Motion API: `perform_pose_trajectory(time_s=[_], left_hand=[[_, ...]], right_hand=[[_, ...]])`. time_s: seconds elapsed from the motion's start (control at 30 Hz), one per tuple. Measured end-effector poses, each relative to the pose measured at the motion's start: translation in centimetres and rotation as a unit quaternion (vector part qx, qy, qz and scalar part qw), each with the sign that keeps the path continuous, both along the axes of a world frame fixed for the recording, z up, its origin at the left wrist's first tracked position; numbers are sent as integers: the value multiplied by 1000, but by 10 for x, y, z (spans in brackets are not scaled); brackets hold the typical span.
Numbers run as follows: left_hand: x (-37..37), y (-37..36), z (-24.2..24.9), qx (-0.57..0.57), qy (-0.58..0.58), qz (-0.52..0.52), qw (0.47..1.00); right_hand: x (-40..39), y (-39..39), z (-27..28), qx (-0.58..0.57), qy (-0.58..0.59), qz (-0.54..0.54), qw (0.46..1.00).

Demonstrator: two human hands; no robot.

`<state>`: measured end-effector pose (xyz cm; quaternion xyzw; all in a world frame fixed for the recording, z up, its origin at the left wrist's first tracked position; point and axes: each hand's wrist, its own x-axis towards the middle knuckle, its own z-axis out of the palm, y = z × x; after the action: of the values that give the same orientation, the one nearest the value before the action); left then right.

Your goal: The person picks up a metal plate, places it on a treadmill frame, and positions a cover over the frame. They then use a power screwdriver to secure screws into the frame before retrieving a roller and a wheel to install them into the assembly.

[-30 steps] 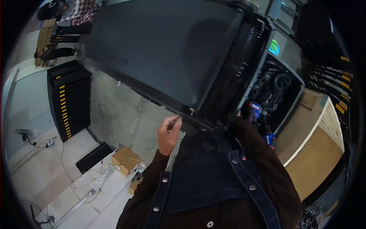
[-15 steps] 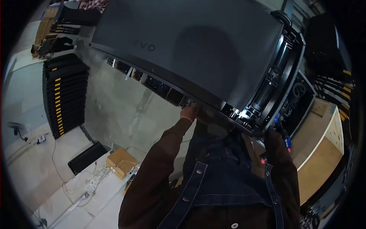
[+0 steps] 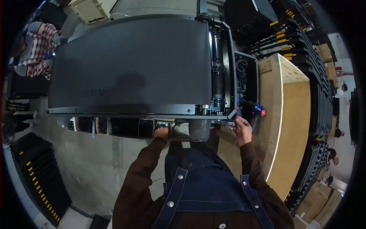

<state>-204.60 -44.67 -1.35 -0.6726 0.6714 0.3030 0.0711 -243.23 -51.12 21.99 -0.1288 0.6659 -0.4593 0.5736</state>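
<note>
A long black treadmill [image 3: 152,72] lies across the view, its rollers [image 3: 217,68] exposed at the right end. A row of small open bins [image 3: 125,128] runs along its near side. My left hand [image 3: 162,132] reaches into one of these bins, beside a clear one, its fingers hidden. My right hand [image 3: 243,131] is raised just beyond the treadmill's near right corner, thumb and fingers pinched together. A small greyish piece shows by the fingertips, but I cannot make out what they hold. Close to that hand is a red-and-blue power drill [image 3: 259,109].
A black box [image 3: 249,82] of small parts stands against the treadmill's right end. Beyond it is a large plywood crate [image 3: 291,99]. Stacks of black panels [image 3: 38,179] rise at the lower left and along the right. A person in a checked shirt [image 3: 44,47] works at the far left end.
My view has turned, so the treadmill now lies nearly level. My right hand has come into sight, raised by the corner with its fingers pinched. My left hand has reached into a bin.
</note>
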Motion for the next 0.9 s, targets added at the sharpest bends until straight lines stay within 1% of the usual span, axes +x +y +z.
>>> perform_pose_trajectory(time_s=[0.03,0.1,0.13,0.2,0.23,0.3,0.43,0.53,0.57,0.6,0.63,0.67,0.7,0.73,0.77,0.8,0.87,0.9], left_hand=[[2,-6,20,8,24,7,1000],[6,-6,33,0,19,-4,1000],[7,-4,30,-1,22,10,1000],[8,-2,24,15,23,-6,1000],[6,-3,30,19,12,-2,1000],[11,-1,19,8,11,-32,999],[12,0,39,5,3,-31,1000],[13,7,36,-19,1,-17,1000],[15,8,33,-20,-1,-15,1000],[17,9,31,-11,86,60,994],[18,10,32,-2,172,134,976],[17,10,43,-4,170,135,976],[15,12,55,83,398,296,864],[12,15,74,160,589,428,667],[11,14,105,185,654,426,597],[8,17,128,181,652,426,600],[-2,25,164,192,791,398,423],[-7,26,177,188,791,397,427]], right_hand=[[-1,6,6,-9,-18,-1,1000],[-7,21,12,-29,-68,-4,997],[-4,29,17,-24,-70,7,997],[7,42,32,-13,-71,23,997],[13,47,34,-10,-77,23,997],[23,55,37,-6,-65,77,995],[52,59,48,-15,-55,123,991],[79,55,68,-25,-79,212,974],[87,53,68,-29,-70,249,966],[95,50,67,-34,-62,285,956],[105,47,66,-54,-53,318,945],[114,44,61,-63,-44,341,937],[124,41,56,-73,-34,364,928],[136,39,54,-71,-19,373,925],[147,36,52,-82,-10,387,918],[156,35,50,-92,-1,401,912],[168,33,47,-116,-3,415,902],[172,33,47,-132,-6,429,894]])
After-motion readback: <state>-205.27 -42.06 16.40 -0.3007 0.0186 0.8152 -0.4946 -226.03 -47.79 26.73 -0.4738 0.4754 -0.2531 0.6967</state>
